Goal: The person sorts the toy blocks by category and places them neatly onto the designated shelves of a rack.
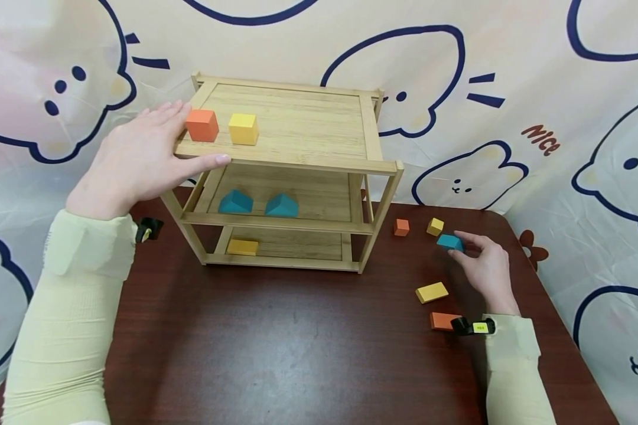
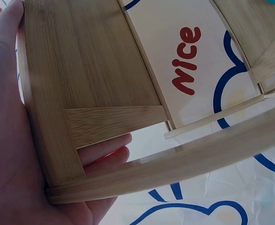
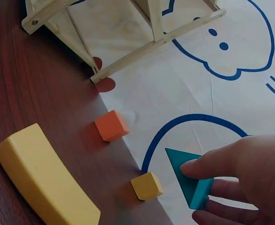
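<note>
My right hand (image 1: 486, 268) pinches a blue triangular block (image 3: 192, 178) between thumb and fingers, at the table's right side. Close by lie a small yellow cube (image 1: 435, 226) and a small orange cube (image 1: 401, 228). On the left, my left hand (image 1: 138, 156) rests against the top corner of a wooden three-tier shelf (image 1: 298, 156), thumb stretched along the front edge and fingers along the side. Beside those fingers an orange cube (image 1: 202, 126) sits on the top board, with a yellow cube (image 1: 243, 128) to its right.
Two blue triangular blocks (image 1: 236, 202) stand on the middle tier. A yellow rectangular block (image 1: 243, 247) lies on the bottom tier. Nearer on the dark table (image 1: 287, 342) are another yellow block (image 1: 432, 293) and an orange block (image 1: 443, 321). A patterned cloth (image 1: 276, 47) hangs behind.
</note>
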Demonstrator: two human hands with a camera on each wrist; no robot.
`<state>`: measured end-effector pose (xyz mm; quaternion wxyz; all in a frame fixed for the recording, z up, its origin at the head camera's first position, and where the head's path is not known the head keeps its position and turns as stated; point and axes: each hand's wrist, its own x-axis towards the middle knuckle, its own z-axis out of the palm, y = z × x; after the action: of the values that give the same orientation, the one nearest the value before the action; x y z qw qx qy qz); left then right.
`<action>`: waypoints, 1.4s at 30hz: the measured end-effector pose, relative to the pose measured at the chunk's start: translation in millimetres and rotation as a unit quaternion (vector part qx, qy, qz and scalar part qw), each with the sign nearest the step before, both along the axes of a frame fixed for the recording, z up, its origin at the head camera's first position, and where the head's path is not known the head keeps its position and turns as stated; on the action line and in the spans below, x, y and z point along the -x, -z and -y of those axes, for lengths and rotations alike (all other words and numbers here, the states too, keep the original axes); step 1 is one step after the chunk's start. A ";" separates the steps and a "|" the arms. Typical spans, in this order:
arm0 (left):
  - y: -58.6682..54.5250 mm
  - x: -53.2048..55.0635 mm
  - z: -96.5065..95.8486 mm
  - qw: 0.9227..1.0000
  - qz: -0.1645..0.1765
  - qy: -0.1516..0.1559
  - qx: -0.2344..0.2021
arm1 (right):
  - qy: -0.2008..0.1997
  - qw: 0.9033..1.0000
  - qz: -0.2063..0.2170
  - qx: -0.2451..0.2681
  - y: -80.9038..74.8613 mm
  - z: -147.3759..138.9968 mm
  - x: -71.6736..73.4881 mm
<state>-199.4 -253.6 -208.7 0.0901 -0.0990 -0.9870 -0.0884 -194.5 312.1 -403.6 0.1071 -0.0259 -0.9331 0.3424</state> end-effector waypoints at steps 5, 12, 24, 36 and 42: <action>0.9 0.8 0.8 1.000 0.000 0.001 0.000 | -0.003 1.000 -0.007 -0.002 -1.0 1.2 0.1; 1.0 0.8 1.1 1.000 0.001 0.002 0.000 | -0.007 1.000 -0.018 -0.005 -7.0 5.5 -2.3; 0.6 0.0 0.9 1.000 -0.002 0.001 0.001 | -0.025 0.998 -0.061 0.005 -23.3 16.1 -7.8; 1.6 0.5 1.1 1.000 0.000 0.002 0.003 | -0.040 0.994 -0.098 0.011 -41.2 31.9 -17.3; 0.7 0.2 0.9 1.000 -0.002 0.001 0.004 | -0.046 0.993 -0.109 0.011 -49.6 38.4 -22.6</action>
<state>-199.6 -254.5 -209.4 0.0912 -0.1003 -0.9872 -0.0840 -171.9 273.6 -354.0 0.1924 0.0533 -0.9120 0.3583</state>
